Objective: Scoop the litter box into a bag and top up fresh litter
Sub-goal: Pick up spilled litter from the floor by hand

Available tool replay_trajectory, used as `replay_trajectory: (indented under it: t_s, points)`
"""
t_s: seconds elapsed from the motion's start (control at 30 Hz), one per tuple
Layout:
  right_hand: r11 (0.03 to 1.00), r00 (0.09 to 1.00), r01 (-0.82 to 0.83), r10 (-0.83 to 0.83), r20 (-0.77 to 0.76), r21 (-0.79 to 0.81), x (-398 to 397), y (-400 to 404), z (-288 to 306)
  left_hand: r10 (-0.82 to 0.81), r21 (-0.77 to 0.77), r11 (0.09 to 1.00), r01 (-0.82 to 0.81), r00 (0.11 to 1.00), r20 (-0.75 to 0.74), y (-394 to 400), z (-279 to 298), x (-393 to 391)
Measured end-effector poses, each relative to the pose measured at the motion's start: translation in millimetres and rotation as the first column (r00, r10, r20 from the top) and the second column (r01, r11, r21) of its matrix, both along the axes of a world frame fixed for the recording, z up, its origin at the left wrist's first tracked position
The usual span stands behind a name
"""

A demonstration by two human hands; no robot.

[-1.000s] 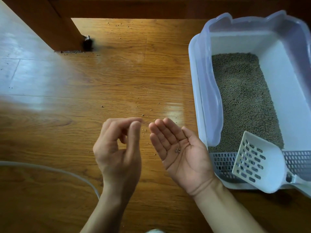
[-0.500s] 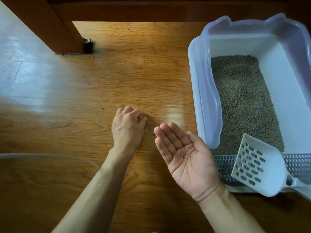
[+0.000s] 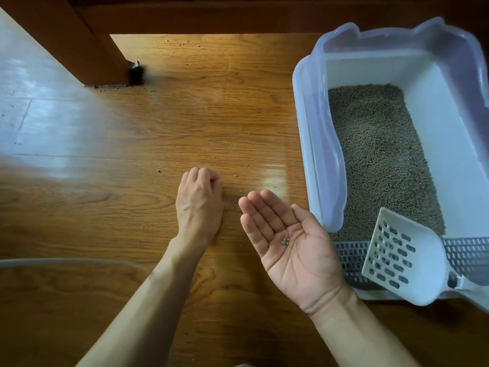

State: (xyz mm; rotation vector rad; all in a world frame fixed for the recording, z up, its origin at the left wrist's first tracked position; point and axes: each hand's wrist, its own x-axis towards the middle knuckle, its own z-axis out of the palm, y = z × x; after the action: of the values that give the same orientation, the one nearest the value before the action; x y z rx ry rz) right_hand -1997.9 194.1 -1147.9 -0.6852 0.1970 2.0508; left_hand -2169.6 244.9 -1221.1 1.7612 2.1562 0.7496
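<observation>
1. The litter box (image 3: pixel 449 107) sat on the floor (image 3: pixel 185 128), the scoop (image 3: pixel 399 258) resting on its near edge.
2. The right hand (image 3: pixel 296 247) lay flat, cupping a few grains (image 3: pixel 284 241).
3. The left hand (image 3: pixel 199 202) curled over stray grains; whether it pinched any was hidden.
4. Tidying spills seemed the step. Next: drop them in the box.

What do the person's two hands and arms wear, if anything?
Nothing that shows. The left hand and the right hand are bare, with no glove, ring or watch. Both forearms are bare too, with no sleeve up to the picture's edge.
</observation>
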Motion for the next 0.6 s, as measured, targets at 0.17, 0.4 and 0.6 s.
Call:
replay_trajectory:
  t_s: [0.17,0.4,0.6]
  points:
    - [1.0,1.0,0.008,-0.007,0.012,-0.022,-1.7,1.6,-1.0,0.005,0.193,0.979,-0.072,0.946,0.324,-27.8,69.1,11.9]
    - [0.997,1.0,-0.007,0.009,0.028,-0.08,-10.1,3.0,2.4,-0.43,0.368,0.828,0.422,0.901,-0.067,-70.4,105.5,53.1]
    - [0.998,1.0,0.03,-0.03,-0.008,-0.061,-3.9,4.2,0.5,-0.42,0.453,0.82,0.351,0.906,0.06,-76.4,105.9,40.9]
